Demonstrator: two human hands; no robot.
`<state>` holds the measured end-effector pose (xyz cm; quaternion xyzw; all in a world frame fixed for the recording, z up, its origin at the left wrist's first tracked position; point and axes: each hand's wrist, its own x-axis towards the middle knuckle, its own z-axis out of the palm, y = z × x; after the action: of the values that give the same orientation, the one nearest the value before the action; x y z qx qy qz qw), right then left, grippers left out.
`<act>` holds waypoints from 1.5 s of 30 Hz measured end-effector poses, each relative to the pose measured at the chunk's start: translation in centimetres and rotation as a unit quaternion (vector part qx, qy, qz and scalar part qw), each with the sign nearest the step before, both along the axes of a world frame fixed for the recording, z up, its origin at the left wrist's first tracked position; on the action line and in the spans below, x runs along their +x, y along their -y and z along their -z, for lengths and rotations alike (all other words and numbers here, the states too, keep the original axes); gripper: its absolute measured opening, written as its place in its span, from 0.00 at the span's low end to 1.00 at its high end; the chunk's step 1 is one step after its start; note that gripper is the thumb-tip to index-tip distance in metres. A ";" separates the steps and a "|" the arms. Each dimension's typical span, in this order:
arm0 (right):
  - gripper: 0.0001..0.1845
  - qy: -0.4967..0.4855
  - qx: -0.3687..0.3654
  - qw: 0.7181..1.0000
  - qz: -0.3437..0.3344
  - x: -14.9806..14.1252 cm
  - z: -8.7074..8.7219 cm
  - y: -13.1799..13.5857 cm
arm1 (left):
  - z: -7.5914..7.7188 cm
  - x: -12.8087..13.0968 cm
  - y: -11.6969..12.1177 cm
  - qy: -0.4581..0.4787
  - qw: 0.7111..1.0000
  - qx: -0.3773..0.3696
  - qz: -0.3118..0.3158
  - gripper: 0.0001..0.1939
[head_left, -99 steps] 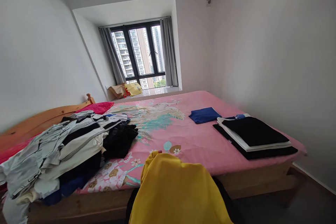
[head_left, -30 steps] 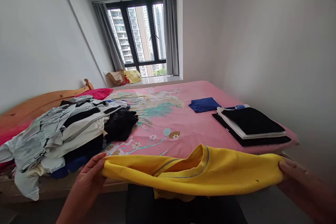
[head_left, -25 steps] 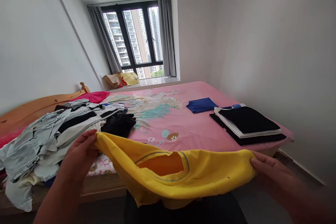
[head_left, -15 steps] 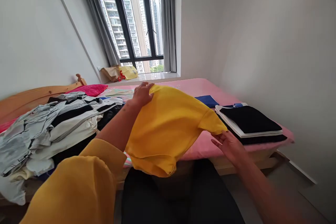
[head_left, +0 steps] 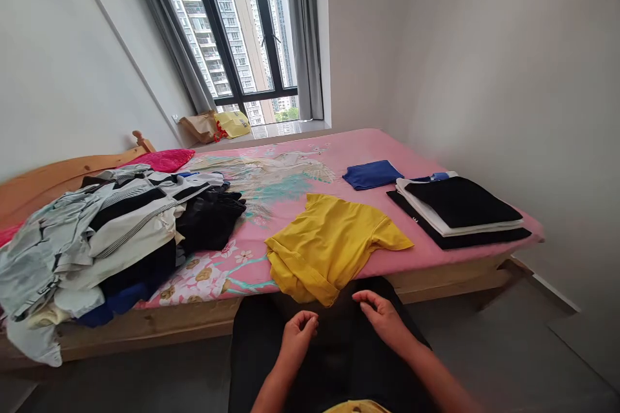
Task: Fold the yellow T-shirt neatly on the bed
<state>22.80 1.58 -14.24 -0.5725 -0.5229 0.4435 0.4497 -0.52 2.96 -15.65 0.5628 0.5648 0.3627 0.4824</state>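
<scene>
Yellow shirt (head_left: 334, 245) is held by neither hand. Left hand (head_left: 298, 339), lower centre of the frame: fingers half curled, thumb close to the fingertips, nothing visible between them. Right hand (head_left: 385, 319), just to its right: fingers loosely bent, thumb side parted, no hold on anything. Both stand over the dark trousers (head_left: 252, 355), near the lower end of the shirt; no contact seen.

Shirt location: centre of the frame, on the pink bedspread (head_left: 310, 177), its lower corner hanging past the front edge of the bed (head_left: 188, 322). Condition: laid out but rumpled, with a doubled-over band along the lower left side and one short sleeve (head_left: 394, 235) pointing right. Neckline not identifiable.

Handling, as judged: light, soft and limp; unlikely to break, likely to crease and to slump between grips. Overhanging weight could drag it off the edge. Best holds: two well-separated points, such as the sleeve end and the upper left corner, or both ends of the doubled band, cloth pinched flat.

Beyond: folded blue cloth (head_left: 372, 174) at right of centre, folded stack (head_left: 465, 203) of black and white clothes farther right, and loose heap (head_left: 130, 226) of clothes at left.
</scene>
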 end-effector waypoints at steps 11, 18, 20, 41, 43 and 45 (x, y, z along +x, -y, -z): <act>0.05 0.266 0.054 0.960 -0.070 -5.9 3.8 -1.6 | -2.3 -7.9 -4.2 -0.062 0.990 0.099 -0.079 0.18; 0.03 0.208 0.125 0.969 -0.037 -6.2 1.4 0.6 | -7.1 -8.7 -12.6 -0.180 0.960 0.212 -0.013 0.15; 0.03 0.209 0.112 0.971 -0.036 -6.3 0.9 0.9 | -7.9 -7.1 -13.2 -0.191 0.951 0.235 0.059 0.19; 0.09 0.230 0.148 0.945 0.178 0.7 -3.7 0.8 | -9.5 -6.7 -14.7 -0.339 0.855 0.263 0.291 0.05; 0.12 0.231 0.117 0.940 0.221 1.8 -5.0 1.2 | -9.3 -8.4 -15.6 -0.319 0.900 0.230 0.185 0.12; 0.15 0.231 0.092 0.935 0.254 2.4 -6.5 1.6 | -9.2 -9.7 -16.2 -0.306 0.921 0.217 0.106 0.17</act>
<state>25.16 -0.04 -7.69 -0.7291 -0.4879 0.1198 0.4648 -10.18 19.15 -6.46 0.7938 0.5292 0.2337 0.1877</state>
